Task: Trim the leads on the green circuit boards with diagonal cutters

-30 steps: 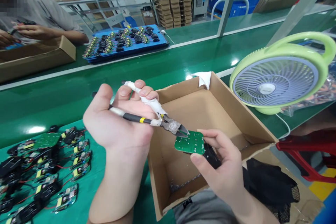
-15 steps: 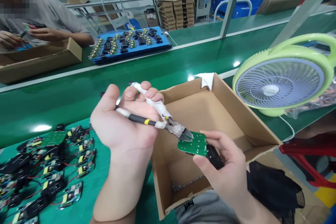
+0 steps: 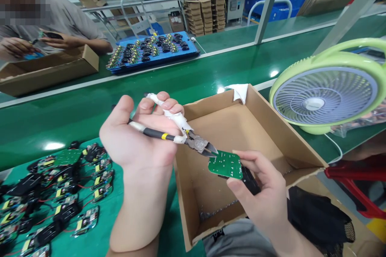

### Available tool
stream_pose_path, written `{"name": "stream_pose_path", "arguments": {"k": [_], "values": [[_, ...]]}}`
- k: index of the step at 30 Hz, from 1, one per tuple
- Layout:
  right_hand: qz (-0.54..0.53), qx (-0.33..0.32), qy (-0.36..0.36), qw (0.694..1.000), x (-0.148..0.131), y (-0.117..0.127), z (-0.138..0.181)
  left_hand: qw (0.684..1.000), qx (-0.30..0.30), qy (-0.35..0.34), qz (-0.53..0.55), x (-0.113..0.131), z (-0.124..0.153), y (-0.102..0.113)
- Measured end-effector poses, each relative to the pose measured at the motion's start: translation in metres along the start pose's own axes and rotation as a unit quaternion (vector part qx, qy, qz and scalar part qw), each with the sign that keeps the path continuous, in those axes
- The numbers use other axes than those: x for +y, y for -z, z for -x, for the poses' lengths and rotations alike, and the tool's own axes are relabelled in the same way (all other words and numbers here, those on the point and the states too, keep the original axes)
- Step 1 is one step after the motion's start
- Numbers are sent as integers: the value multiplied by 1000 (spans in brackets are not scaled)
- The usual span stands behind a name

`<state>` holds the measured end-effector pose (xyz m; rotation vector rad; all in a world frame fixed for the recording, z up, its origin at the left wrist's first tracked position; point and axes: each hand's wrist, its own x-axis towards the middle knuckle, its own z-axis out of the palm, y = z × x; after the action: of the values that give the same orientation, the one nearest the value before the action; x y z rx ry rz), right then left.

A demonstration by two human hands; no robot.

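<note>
Palm up, my left hand (image 3: 147,136) is wrapped round the handles of a pair of side cutters (image 3: 197,143), one handle bound in white tape. Their jaw tips lie at the upper left edge of a green circuit board (image 3: 225,164); whether they touch it I cannot tell. My right hand (image 3: 265,188) pinches this board between thumb and fingers, solder side up. A black plastic part (image 3: 251,180) sits beneath the board in the same grip. Both hands are above an open cardboard box (image 3: 217,124) with small clippings along its bottom edge.
Several circuit boards with black parts and red wires (image 3: 63,192) lie on the green surface at left. A green fan (image 3: 313,102) stands at right. Across the bench are a blue tray of boards (image 3: 150,54), another cardboard box (image 3: 51,74) and a co-worker's hands (image 3: 57,42).
The cutters have drawn slightly left relative to the board, their jaws now nearer its edge. The view has shifted a little. Both hands keep their holds.
</note>
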<state>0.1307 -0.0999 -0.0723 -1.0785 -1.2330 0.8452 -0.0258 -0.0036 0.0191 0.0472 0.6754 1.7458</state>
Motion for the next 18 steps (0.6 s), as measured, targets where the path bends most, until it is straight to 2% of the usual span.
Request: {"name": "stream_pose_path", "arguments": {"k": [10, 18], "values": [[31, -7, 27, 999, -5, -1, -4, 1000, -4, 0, -18, -5, -2, 2], [137, 24, 109, 984, -2, -3, -1, 998, -19, 3, -61, -23, -1, 5]]}}
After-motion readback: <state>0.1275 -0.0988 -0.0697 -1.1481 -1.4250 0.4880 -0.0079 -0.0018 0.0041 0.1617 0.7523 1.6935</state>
